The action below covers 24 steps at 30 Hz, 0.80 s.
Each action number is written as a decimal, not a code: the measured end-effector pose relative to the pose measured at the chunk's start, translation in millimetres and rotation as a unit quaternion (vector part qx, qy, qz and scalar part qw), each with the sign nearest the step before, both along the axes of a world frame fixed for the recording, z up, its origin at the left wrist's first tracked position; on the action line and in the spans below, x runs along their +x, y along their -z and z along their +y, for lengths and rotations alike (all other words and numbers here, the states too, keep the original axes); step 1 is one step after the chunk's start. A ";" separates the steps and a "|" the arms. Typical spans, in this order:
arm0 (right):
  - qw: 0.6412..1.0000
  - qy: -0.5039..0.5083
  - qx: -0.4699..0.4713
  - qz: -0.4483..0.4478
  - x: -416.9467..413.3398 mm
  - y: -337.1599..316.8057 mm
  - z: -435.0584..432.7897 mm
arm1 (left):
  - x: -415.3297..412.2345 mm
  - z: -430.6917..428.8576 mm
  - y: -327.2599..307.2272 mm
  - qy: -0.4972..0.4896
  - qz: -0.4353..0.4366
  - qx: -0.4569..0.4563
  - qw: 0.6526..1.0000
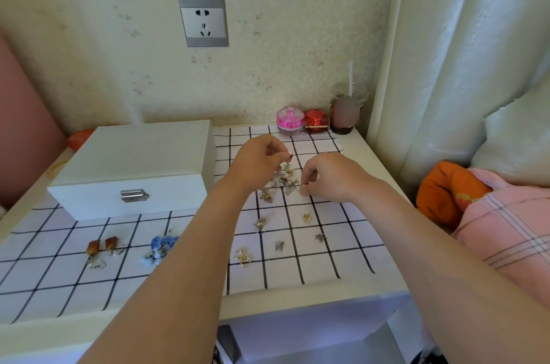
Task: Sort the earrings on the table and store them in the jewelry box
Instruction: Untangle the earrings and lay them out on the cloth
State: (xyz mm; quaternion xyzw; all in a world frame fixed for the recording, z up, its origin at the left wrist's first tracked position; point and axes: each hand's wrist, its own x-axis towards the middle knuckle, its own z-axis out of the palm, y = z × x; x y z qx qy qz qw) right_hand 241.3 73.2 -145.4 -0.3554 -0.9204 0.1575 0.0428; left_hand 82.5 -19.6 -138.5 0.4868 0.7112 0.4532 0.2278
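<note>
Furthest left, the white jewelry box (pixel 131 167) sits closed at the counter's (pixel 384 173) rear-left corner, its silver latch (pixel 134 195) facing the front edge. It rests partly on a black-and-white checked cloth (pixel 44 283) that covers most of the top. Near the front-left edge lie a pair of amber drop earrings (pixel 102 246), and just right of them a pair of blue flower earrings (pixel 160 246), partly behind the left forearm. Further right, toward the front edge, lie gold hoop earrings (pixel 242 257), a silver butterfly earring (pixel 279 245), another silver earring (pixel 260 223), a gold flower earring (pixel 306 218) and a small grey earring (pixel 320 237), each apart from the others.

Around the middle of the counter is a tangled pile of earrings (pixel 282 182). The left grip (pixel 262 158) hovers above the pile's rear side, fingers curled, thumb and forefinger pinching a small piece (pixel 290 156) too tiny to identify. The right grip (pixel 330 176) is lowered at the pile's right edge, fingertips pinched on a silvery earring (pixel 299 188) that touches the heap.

Along the rear edge stand a pink jar (pixel 290 121), a red jar (pixel 315 121) touching it, and a cup with a straw (pixel 345 113) at the rear-right corner.
</note>
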 end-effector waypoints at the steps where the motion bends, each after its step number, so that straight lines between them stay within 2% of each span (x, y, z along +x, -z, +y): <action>1: 1.000 0.003 -0.010 0.018 0.7 -0.3 0.7 | -0.5 -1.4 -1.4 0.002 -0.017 0.001 1.000; 6: 0.986 0.037 -0.081 0.142 3.1 -5.9 5.5 | -2.1 -9.8 -5.0 0.031 -0.030 -0.001 0.999; 10: 0.972 0.028 -0.100 0.210 0.6 -14.4 -3.8 | -2.9 -22.8 -6.1 0.067 0.032 -0.037 0.997; 14: 0.971 0.016 -0.139 0.196 -4.5 -23.2 -26.8 | -4.6 -43.7 -12.2 0.092 0.068 -0.053 0.992; 18: 0.980 -0.002 -0.147 0.131 -12.2 -27.3 -50.0 | -10.1 -73.6 -19.8 0.102 0.099 -0.074 0.987; 24: 0.975 -0.036 -0.172 0.138 -28.6 -33.4 -90.4 | -27.2 -130.5 -33.6 0.129 0.146 -0.132 0.972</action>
